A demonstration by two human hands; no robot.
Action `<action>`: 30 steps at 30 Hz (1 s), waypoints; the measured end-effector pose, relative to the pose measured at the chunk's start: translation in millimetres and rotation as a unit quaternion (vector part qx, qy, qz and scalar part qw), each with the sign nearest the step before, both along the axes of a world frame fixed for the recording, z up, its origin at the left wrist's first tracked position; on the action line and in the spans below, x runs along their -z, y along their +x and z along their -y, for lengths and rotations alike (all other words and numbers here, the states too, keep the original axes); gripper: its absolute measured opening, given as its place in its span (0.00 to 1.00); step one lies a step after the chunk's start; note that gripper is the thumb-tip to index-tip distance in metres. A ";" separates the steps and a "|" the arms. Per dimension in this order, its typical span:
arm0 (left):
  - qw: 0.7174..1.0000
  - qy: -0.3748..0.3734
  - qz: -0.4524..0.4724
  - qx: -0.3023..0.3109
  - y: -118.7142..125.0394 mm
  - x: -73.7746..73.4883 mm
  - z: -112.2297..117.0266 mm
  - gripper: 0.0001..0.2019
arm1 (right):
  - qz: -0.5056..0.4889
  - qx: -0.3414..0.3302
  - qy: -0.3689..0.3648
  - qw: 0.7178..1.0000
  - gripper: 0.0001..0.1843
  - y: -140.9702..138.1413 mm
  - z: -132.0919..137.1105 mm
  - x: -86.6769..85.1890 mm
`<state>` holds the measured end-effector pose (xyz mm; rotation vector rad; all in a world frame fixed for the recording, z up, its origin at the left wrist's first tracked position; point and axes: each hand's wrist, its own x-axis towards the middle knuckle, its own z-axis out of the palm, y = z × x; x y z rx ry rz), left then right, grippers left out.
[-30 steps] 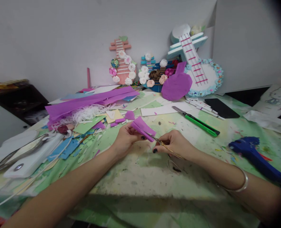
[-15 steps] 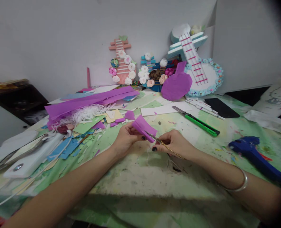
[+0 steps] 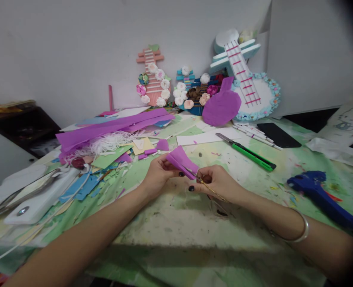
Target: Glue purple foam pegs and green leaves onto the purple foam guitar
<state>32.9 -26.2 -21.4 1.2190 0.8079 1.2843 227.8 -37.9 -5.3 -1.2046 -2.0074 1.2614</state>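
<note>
In the middle of the head view, my left hand pinches a folded piece of purple paper between thumb and fingers. My right hand grips a pair of scissors by the handles, partly hidden by the fingers. The scissor blades lie along the lower part of the purple paper, touching it. Both hands are held just above the table's near half. A green utility knife with its blade out lies beyond my right hand. Small purple scraps lie beyond my left hand.
Purple paper strips, white string and blue scraps cover the left. A blue glue gun and black phone lie right. Decorated instrument shapes and a purple cutout lean at the back.
My right hand has shifted slightly right and down with the scissors. The scissor handles look a little more spread. My left hand and the paper have barely moved.
</note>
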 end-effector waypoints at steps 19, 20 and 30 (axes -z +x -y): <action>0.993 0.062 -0.093 -0.046 -3.9 -9.4 1.7 0.13 | -0.019 -0.005 0.029 0.999 0.24 1.1 1.0 6.8; 0.991 0.069 -0.105 -0.046 -4.1 -9.8 2.3 0.13 | -0.018 -0.007 0.027 0.999 0.24 1.3 0.8 7.1; 0.980 0.108 -0.166 -0.031 -5.6 -12.1 3.6 0.10 | -0.016 -0.011 0.010 1.000 0.21 -0.3 1.8 0.9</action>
